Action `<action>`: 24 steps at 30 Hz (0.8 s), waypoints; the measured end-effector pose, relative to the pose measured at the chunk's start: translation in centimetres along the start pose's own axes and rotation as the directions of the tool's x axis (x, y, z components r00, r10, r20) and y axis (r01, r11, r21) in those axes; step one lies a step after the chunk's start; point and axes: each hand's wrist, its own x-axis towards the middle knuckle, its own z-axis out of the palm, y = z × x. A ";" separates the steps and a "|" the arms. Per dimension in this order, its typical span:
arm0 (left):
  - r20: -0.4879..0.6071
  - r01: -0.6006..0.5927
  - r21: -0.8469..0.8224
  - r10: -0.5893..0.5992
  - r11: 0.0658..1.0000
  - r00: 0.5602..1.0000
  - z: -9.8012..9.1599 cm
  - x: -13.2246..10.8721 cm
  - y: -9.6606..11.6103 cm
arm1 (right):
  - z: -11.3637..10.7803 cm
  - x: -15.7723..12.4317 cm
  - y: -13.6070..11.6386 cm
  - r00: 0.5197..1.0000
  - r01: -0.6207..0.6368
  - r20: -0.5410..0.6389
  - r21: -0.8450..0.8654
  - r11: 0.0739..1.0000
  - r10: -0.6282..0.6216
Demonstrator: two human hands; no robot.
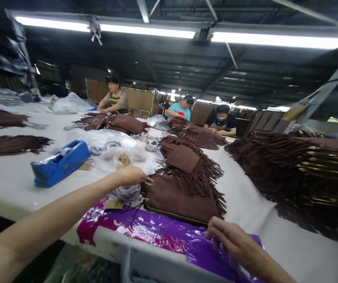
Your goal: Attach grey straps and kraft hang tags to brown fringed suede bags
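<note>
My left hand (132,175) is closed at the fingertips on a small shiny metal piece (149,181), too small to make out clearly. It is over the left edge of a brown fringed suede bag (180,198), which lies flat with a zip along its near side. Loosely curled, with the fingers a little apart, my right hand (226,237) is beside the bag's near right corner; nothing shows in its grasp. Under the bag spreads a glossy purple and magenta plastic sheet (157,226). A brown tag (112,204) and dark cords lie at the bag's left.
A blue tape dispenser (61,163) stands on the white table (6,177) at left. Coiled straps in clear plastic (110,137) lie behind my left hand. More brown fringed bags (183,157) lie beyond, and a tall stack (310,169) rises at right. Several people work across the table.
</note>
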 end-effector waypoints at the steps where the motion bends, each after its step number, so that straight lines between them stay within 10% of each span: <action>1: -0.017 -0.012 -0.007 0.012 1.000 1.000 0.9 -0.1 1.3 | 0.8 -0.2 -0.8 1.000 0.003 0.027 -0.026 1.000 -0.003; 9: -0.132 -0.259 -0.027 0.254 0.965 0.958 4.6 1.9 11.2 | 2.7 -0.9 -0.5 0.998 -0.013 -0.066 -0.093 0.996 0.007; 16: -0.134 -0.157 -0.437 0.109 0.886 0.985 3.9 4.7 7.3 | 3.2 -1.3 -0.5 0.981 0.120 -0.143 -0.093 0.988 -0.132; 24: -0.167 -0.033 -0.622 -0.091 0.783 0.982 5.6 6.3 5.7 | 6.8 4.5 -2.0 0.942 0.280 -0.154 -0.122 0.952 -0.297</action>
